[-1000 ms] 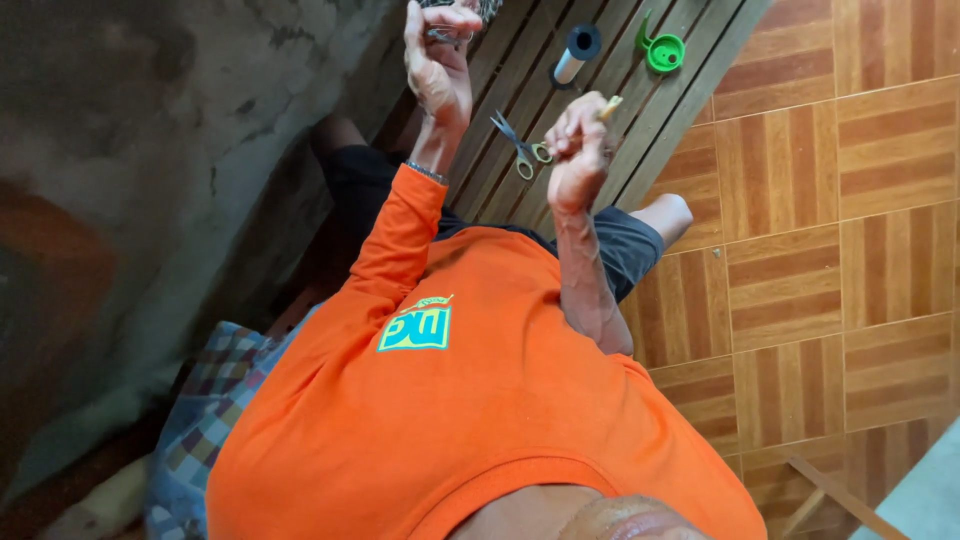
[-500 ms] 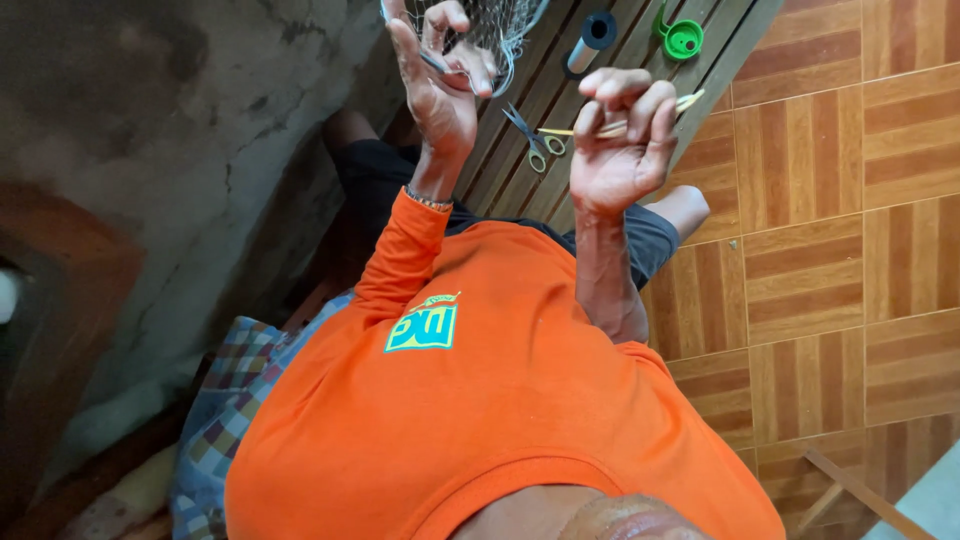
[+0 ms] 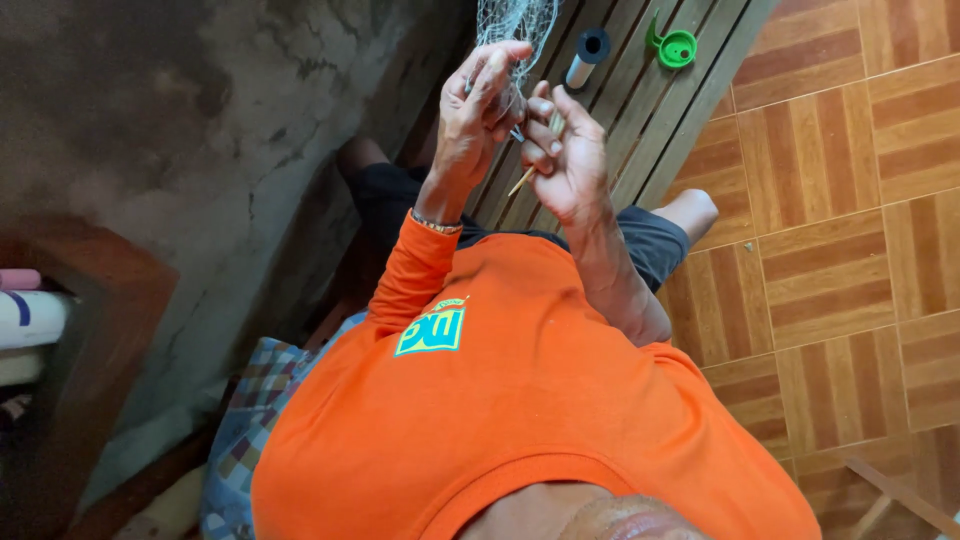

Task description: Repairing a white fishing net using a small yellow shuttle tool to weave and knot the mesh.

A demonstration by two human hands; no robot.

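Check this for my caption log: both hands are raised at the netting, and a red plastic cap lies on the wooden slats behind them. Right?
Not quite. The plastic cap on the wooden slats is green, not red, as the head view shows. Both the left hand and right hand are raised at the netting.

A plain home corner used for handwork: a brown parquet-patterned tiled floor (image 3: 860, 200) on the right, a rough, stained grey cement wall (image 3: 200, 150) on the left, a slatted wooden bench (image 3: 640, 110) at the far end, and a checked cloth (image 3: 255, 420) near.
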